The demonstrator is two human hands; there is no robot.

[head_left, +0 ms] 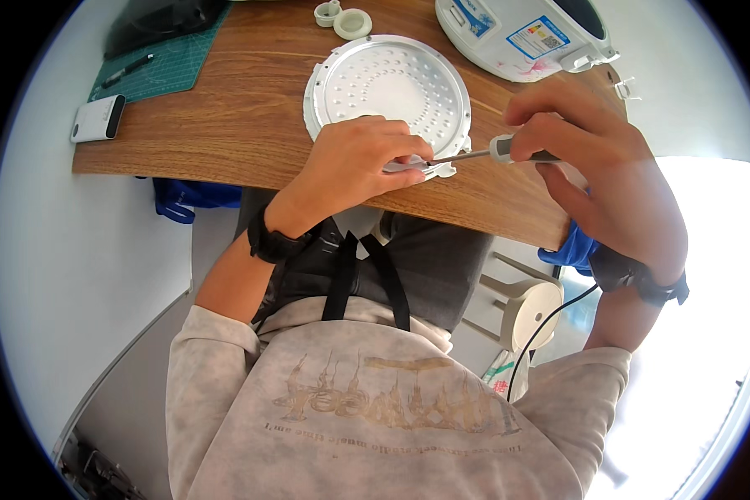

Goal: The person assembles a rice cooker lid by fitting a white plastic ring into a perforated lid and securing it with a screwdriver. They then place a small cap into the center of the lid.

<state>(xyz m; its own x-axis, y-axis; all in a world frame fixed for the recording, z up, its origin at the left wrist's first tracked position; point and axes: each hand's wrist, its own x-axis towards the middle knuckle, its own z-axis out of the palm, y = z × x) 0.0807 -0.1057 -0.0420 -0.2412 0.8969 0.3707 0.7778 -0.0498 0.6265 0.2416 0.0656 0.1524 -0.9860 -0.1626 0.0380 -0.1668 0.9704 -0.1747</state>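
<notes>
My right hand [592,154] grips a screwdriver [502,149] by its grey and white handle. The metal shaft points left, its tip at the near right rim of a round lid [429,83]. Silver, with rows of dimples and a white plastic edge, this lid lies flat near the table's front edge. Over its near side lies my left hand [350,162], the thumb and fingers drawn together beside the screwdriver tip. A small dark spot shows between those fingertips; what they pinch is too small to make out. The left hand covers part of the rim.
A white rice cooker body [517,42] stands at the far right of the wooden table [250,92]. Two small round pale parts [352,24] lie behind the lid. At the left are a green cutting mat [171,62], a pen [127,71] and a white box-shaped device [98,119].
</notes>
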